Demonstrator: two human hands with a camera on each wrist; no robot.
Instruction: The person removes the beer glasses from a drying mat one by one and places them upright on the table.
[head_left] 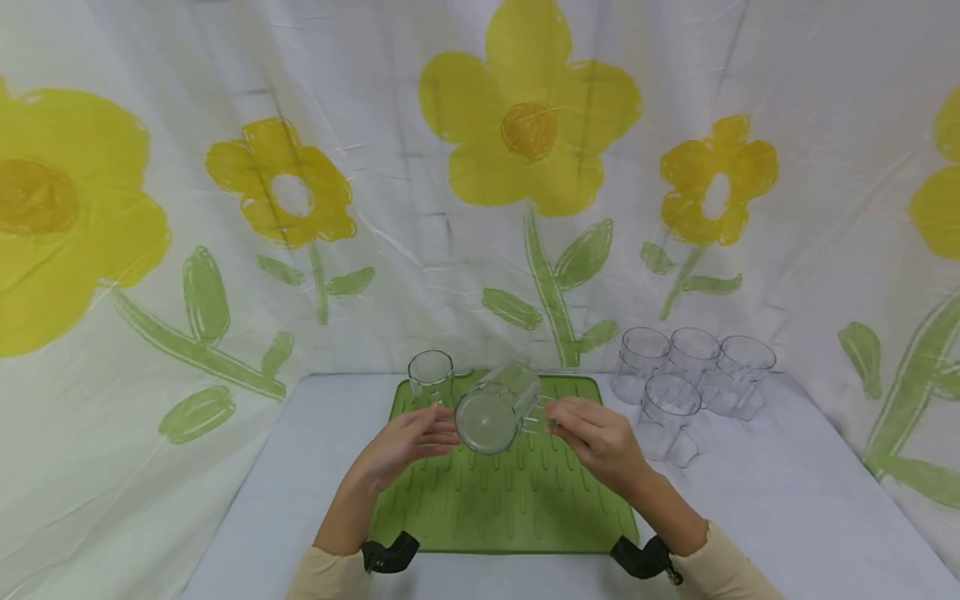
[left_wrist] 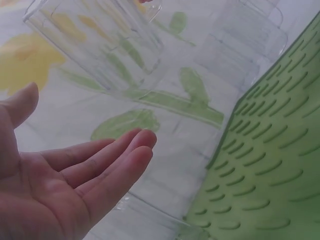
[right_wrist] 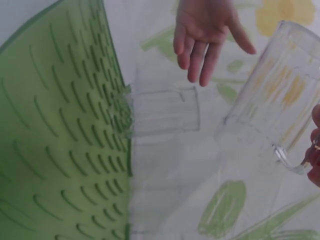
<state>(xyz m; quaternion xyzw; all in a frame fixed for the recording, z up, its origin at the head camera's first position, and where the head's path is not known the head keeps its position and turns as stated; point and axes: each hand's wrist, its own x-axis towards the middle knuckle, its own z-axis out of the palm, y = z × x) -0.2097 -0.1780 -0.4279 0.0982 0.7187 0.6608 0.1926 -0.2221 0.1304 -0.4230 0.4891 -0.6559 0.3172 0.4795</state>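
A clear glass mug (head_left: 487, 417) hangs tilted above the green ridged mat (head_left: 510, 508), its round base facing the head camera. My right hand (head_left: 596, 442) pinches the mug by its handle, as the right wrist view also shows at the mug's (right_wrist: 280, 90) lower right. Palm up and fingers straight, my left hand (head_left: 408, 442) is held beside the mug's base; in the left wrist view a gap shows between the fingers (left_wrist: 115, 175) and the glass. Behind the left hand, another glass mug (head_left: 431, 371) stands on the mat's far left corner.
Several more glass mugs (head_left: 693, 354) stand grouped on the white table (head_left: 795, 508), right of the mat. A white curtain (head_left: 390, 275) with yellow flowers hangs along the table's back edge.
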